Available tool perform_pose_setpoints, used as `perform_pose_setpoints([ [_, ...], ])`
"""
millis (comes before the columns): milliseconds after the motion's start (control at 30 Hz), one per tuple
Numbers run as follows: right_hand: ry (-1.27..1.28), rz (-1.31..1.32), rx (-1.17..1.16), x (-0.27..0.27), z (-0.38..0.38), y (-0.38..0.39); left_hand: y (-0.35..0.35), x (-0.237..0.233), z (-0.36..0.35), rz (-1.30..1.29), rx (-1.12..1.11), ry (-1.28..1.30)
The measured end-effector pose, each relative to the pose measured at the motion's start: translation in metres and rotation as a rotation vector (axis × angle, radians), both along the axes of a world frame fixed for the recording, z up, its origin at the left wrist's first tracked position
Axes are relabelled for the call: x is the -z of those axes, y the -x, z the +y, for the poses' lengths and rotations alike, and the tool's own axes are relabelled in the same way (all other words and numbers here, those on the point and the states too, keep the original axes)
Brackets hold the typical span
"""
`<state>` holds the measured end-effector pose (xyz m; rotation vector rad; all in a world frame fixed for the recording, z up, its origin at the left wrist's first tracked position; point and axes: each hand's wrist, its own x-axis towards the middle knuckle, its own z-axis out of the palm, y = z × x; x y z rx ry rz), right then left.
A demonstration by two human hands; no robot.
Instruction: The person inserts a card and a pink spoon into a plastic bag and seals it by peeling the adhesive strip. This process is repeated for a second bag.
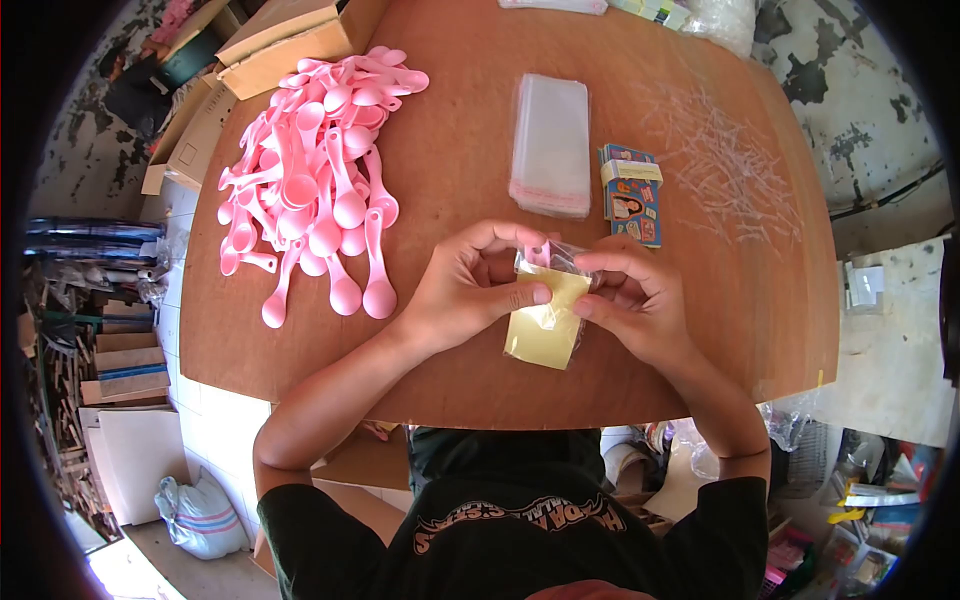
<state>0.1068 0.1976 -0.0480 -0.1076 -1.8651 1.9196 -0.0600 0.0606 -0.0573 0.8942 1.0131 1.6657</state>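
Observation:
Near the table's front edge, my left hand (pixel 468 285) pinches a clear plastic bag (pixel 568 256) with its thumb across the front. My right hand (pixel 636 300) grips the bag's upper right side between thumb and fingers. Inside the bag lies a pale yellow card (pixel 545 335), and a bit of pink (pixel 538 254) shows at its top; the rest of that pink item is hidden. To the left is a big heap of pink measuring spoons (pixel 310 180). Beyond my hands rests a stack of clear bags (pixel 552 145), beside a banded stack of printed blue cards (pixel 632 200).
Thin clear plastic strips (pixel 735 165) lie scattered on the right of the wooden table (pixel 450 385). A cardboard box (pixel 290 45) stands at the far left, behind the spoons. More plastic packs (pixel 650 10) sit at the far edge. A tied white sack (pixel 203 512) is on the floor.

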Motion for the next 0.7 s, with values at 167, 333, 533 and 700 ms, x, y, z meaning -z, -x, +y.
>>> perform_pose_setpoints([
  [167, 0.111, 0.085, -0.002, -0.008, -0.004, -0.004, -0.007, -0.040, -0.029, 0.371, -0.262, -0.061],
  [333, 0.015, 0.173, 0.199, -0.002, -0.001, -0.011, 0.038, -0.067, -0.148, -0.044, 0.464, -0.710],
  [533, -0.196, 0.127, 0.239, 0.000, -0.002, -0.013, 0.022, 0.051, -0.307, 0.296, -0.005, 0.298],
  [700, -0.316, 0.086, 0.256, -0.002, -0.004, -0.010, 0.006, 0.308, -0.351, 0.253, -1.149, 0.823],
])
